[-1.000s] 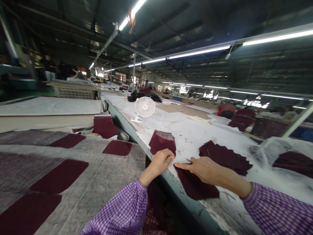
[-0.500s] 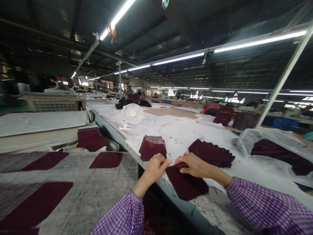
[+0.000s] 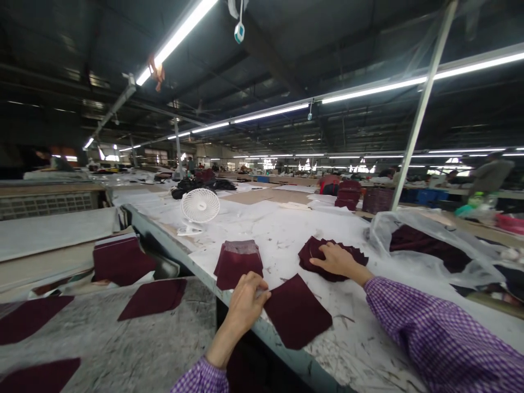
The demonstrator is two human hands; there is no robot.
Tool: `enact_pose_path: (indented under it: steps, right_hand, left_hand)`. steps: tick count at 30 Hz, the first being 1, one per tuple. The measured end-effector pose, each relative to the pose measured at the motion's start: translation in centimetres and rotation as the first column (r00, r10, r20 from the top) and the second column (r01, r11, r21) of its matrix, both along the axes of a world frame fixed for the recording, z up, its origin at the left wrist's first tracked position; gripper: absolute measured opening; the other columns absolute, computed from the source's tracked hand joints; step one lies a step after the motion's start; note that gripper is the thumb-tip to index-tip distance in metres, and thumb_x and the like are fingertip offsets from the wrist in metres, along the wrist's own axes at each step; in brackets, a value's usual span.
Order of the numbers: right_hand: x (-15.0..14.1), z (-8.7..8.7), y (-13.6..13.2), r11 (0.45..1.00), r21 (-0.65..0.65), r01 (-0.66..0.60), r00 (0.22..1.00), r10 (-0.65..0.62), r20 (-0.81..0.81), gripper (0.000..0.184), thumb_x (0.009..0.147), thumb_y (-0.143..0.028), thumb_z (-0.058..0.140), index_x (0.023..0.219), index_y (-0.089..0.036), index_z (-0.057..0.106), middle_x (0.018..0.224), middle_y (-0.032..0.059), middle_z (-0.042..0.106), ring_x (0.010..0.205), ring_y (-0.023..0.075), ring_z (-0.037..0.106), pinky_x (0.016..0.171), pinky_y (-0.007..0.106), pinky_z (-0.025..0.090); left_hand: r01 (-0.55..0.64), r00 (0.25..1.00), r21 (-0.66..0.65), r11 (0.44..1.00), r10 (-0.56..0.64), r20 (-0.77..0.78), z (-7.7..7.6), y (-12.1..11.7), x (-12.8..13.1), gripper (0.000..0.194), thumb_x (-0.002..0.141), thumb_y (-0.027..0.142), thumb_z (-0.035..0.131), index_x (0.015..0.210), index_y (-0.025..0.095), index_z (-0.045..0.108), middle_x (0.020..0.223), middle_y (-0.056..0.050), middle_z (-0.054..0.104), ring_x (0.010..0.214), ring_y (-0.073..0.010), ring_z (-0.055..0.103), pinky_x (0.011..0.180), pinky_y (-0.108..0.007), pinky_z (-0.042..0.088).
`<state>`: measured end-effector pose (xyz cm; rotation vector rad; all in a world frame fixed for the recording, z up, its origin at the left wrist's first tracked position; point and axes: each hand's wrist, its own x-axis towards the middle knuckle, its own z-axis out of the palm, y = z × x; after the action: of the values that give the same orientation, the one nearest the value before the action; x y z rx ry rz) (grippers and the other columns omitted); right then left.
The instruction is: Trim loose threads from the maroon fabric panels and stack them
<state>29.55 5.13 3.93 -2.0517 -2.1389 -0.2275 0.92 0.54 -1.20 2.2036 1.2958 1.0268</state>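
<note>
A single maroon fabric piece (image 3: 299, 312) lies flat near the table's front edge. My left hand (image 3: 248, 301) pinches its left corner between thumb and fingers. To the left hand's far side stands a neat stack of maroon fabric pieces (image 3: 238, 267), with a greyish piece showing at its back. My right hand (image 3: 339, 258) rests over a fanned pile of maroon pieces (image 3: 310, 252), thumb and fingers apart on the top layer. Whether a piece is lifted there is hidden.
A white fan (image 3: 200, 206) stands at the table's left edge. A clear plastic bag (image 3: 382, 232) with dark maroon cloth lies to the right. More maroon pieces (image 3: 152, 299) lie on a grey surface at left, past a gap. A slanted metal pole (image 3: 421, 109) rises behind.
My right hand has left the single piece and moved away, over to the fanned pile. My left hand stays at the piece's corner. The view has turned slightly right.
</note>
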Motion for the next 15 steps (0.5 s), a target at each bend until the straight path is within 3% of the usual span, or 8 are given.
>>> enact_pose_path:
  steps: [3,9,12,15]
  right_hand:
    - [1.3,-1.0,0.0,0.998,-0.008,0.06,0.997,-0.06,0.045,0.048,0.078,-0.052,0.058,0.1,-0.009,0.061,0.107,0.0215,0.059,0.099,0.0371,0.057,0.079,0.045,0.043]
    - [0.7,-2.5,0.6,0.994,0.098,0.052,0.998,-0.054,0.011,0.018,0.082,-0.028,0.054,0.089,-0.016,0.065,0.094,0.0143,0.065,0.087,0.0284,0.063,0.076,0.039,0.044]
    - [2.0,-1.8,1.4,0.979,0.196,0.052,0.995,-0.034,-0.093,0.015,0.08,-0.022,0.053,0.073,-0.016,0.066,0.072,0.0105,0.066,0.068,0.0233,0.065,0.066,0.035,0.045]
    - [4.3,-0.2,1.8,0.94,0.34,0.012,0.97,0.072,-0.232,0.027,0.081,-0.021,0.05,0.058,-0.015,0.062,0.052,0.0077,0.06,0.047,0.018,0.058,0.05,0.03,0.042]
  left_hand:
    - [-0.034,0.997,0.005,0.999,0.034,-0.064,0.5,-0.3,0.5,0.004,0.077,0.02,0.06,0.075,0.019,0.057,0.089,-0.003,0.057,0.089,-0.0206,0.049,0.081,-0.033,0.038]
    - [-0.082,0.98,0.141,0.987,0.105,-0.168,1.2,-1.5,1.5,0.013,0.077,0.013,0.059,0.089,0.018,0.057,0.095,-0.005,0.058,0.093,-0.0227,0.047,0.081,-0.035,0.038]
    - [0.038,0.979,0.228,0.973,0.009,-0.202,0.9,-2.0,1.8,0.021,0.08,0.005,0.05,0.092,0.019,0.059,0.097,-0.005,0.06,0.095,-0.0219,0.049,0.081,-0.035,0.037]
    - [0.168,0.963,0.218,0.961,-0.113,-0.245,0.6,-2.1,1.9,0.026,0.085,0.004,0.043,0.091,0.02,0.063,0.093,-0.004,0.063,0.091,-0.0202,0.052,0.079,-0.034,0.038]
